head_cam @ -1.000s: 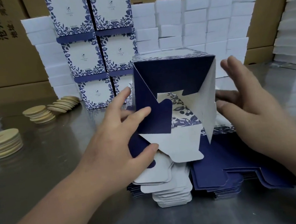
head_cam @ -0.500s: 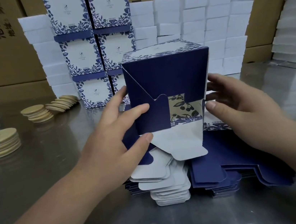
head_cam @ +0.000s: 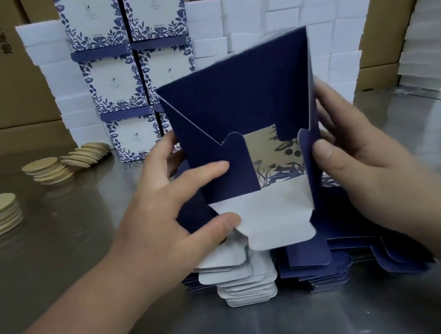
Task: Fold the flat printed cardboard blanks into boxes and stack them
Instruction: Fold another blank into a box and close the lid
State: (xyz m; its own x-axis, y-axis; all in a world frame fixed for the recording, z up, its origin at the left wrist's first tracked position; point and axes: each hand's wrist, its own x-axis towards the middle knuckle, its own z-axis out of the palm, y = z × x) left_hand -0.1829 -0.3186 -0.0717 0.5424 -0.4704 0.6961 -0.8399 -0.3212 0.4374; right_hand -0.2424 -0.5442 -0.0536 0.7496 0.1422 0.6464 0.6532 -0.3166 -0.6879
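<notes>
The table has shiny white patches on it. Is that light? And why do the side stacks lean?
Head view: yes, the metal table mirrors light and the white stacks behind it, making pale glare; head view too: the wide-angle lens bends the picture's edges, so the side stacks seem to lean.

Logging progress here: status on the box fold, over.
Left hand grips box, index on navy flap. Right hand pinches right flap. White flap unfolded, end not closed. Flat blanks stacked underneath.
</notes>
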